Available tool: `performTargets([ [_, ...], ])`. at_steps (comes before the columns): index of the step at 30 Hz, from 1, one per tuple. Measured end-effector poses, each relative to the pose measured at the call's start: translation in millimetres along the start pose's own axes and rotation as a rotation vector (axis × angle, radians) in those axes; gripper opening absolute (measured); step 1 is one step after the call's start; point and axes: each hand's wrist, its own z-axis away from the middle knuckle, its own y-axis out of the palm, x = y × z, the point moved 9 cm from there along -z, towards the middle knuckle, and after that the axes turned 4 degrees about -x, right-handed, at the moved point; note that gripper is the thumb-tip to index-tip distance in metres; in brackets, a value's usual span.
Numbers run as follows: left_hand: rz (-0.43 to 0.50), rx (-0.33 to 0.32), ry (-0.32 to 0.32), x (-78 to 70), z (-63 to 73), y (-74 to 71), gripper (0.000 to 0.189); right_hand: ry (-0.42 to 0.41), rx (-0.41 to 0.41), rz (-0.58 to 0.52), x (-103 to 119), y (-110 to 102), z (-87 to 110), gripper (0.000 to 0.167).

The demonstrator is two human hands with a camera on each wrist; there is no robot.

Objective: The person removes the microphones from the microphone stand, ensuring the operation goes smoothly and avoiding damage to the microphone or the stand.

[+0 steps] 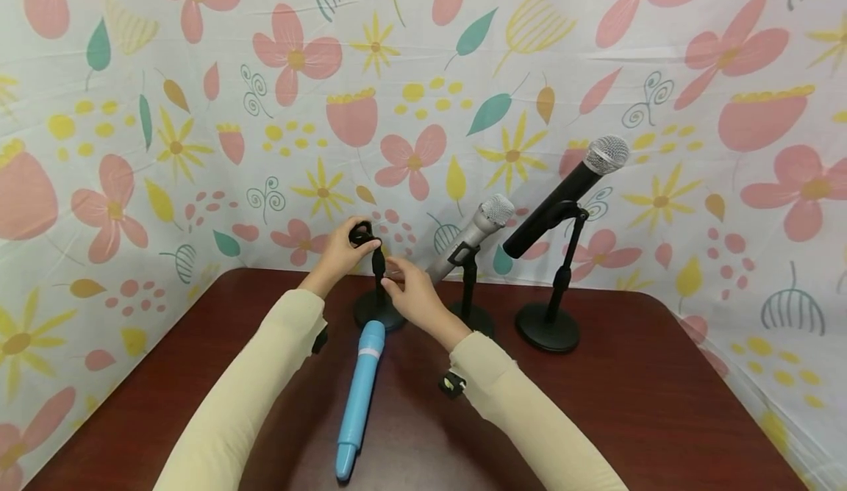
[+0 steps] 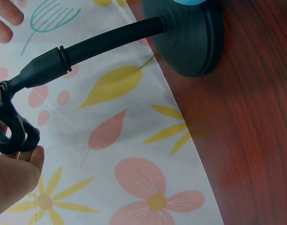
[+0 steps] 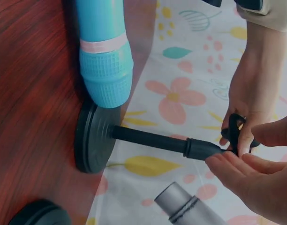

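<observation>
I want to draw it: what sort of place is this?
Maybe an indoor filming corner: there's a flowery backdrop behind a table, with two microphones in stands.

Desk [image 1: 629,373] and its load

Reddish-brown, wood-grained top; back corners rounded. Upright near the back edge: left stand [image 1: 367,313], middle stand [image 1: 479,322] and right stand [image 1: 548,328], all black. The blue mic [image 1: 359,399] lies head toward that edge, just beside the left stand.
</observation>
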Motion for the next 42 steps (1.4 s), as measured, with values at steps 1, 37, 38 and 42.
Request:
performTargets([
  [1, -0.009, 0.000, -0.001, -0.1, 0.3, -0.1, 0.057, -0.002, 0.004, 0.004, 0, -2, 2.2, 0.044],
  [37, -0.009, -0.204, 0.345, -88.4, 24.2, 11.5, 0.031, -0.175, -0.362, 0.043, -61, -127, 67.4, 0.031],
  [38, -0.007, -0.184, 0.348, -91.6, 23.5, 17.3, 0.031, -0.163, -0.373, 0.046, -65, -129, 67.2, 0.031],
  [42, 0.011, -0.095, 0.356, -102.8, 21.3, 40.6, 0.032, -0.104, -0.369, 0.028, -77, -133, 66.5, 0.031],
])
